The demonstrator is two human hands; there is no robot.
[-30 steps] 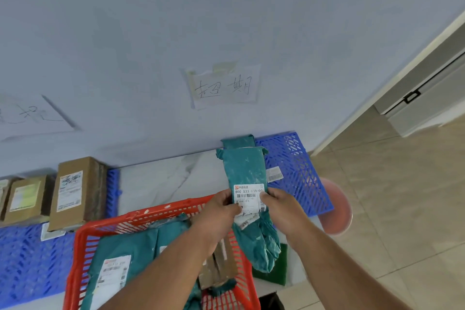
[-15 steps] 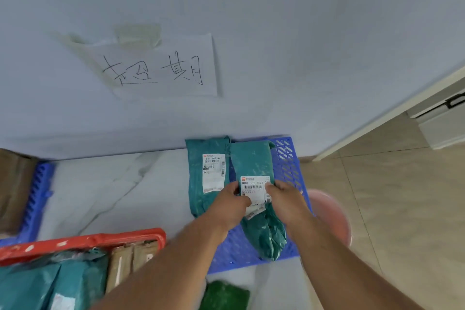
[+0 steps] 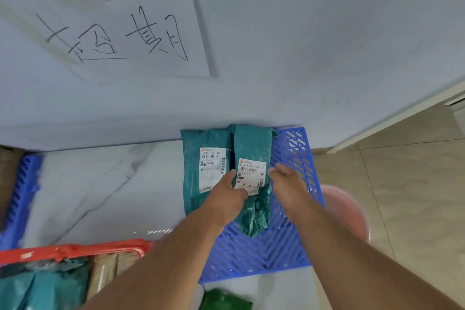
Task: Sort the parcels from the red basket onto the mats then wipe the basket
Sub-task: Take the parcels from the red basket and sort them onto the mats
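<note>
A teal parcel (image 3: 251, 143) with a white label lies lengthwise on the blue mat (image 3: 264, 254) against the wall. It touches a second teal parcel (image 3: 196, 141) lying to its left. My left hand (image 3: 226, 201) still pinches the lower left edge of the label. To the right of the parcel, my right hand (image 3: 289, 184) is off it with fingers spread. The red basket (image 3: 75, 250) is at the lower left. It holds teal parcels (image 3: 42, 287) and a brown box (image 3: 110, 272).
A paper sign (image 3: 120, 33) with handwriting is taped to the wall above. Another blue mat (image 3: 20, 196) lies at the far left across marble floor. A pink bucket (image 3: 347, 211) stands right of the mat. A green object (image 3: 226, 299) lies at the bottom edge.
The teal parcel came out over the basket, moved to the blue mat and was laid beside the other teal parcel. My right hand has let go of it. The view moved closer to the wall.
</note>
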